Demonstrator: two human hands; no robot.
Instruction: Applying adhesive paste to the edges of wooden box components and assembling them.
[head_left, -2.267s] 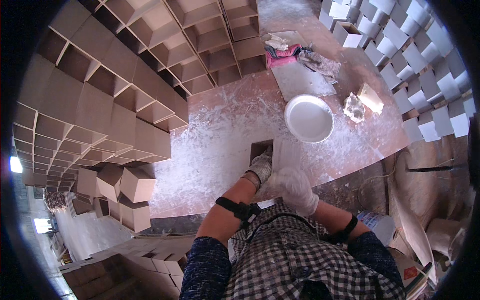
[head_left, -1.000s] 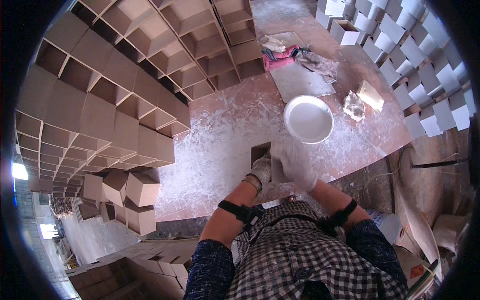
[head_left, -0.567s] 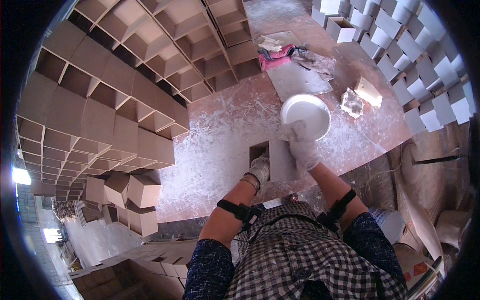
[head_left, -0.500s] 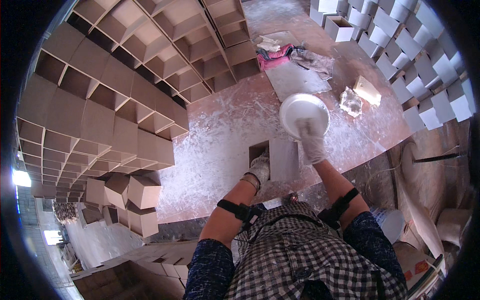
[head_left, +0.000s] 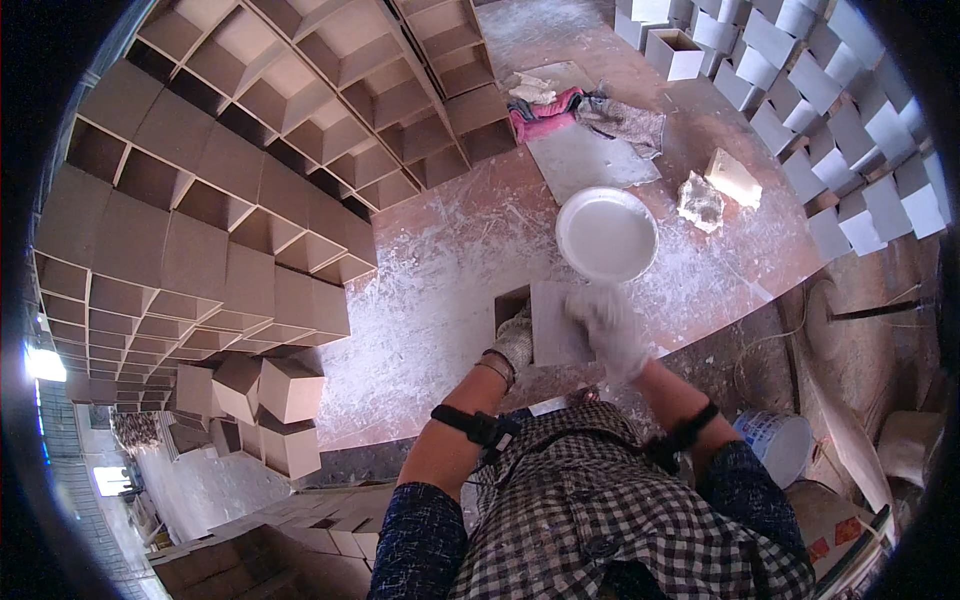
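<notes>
Fingers flat on box.

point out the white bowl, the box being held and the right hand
white bowl (head_left: 606,236), head view, middle of the white contents
brown box (head_left: 548,322), head view, pale upper face
right hand (head_left: 612,328), head view, back of the white-coated hand

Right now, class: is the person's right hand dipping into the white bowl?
No. The right hand rests on the square brown box, apart from the white bowl beyond it.
</notes>
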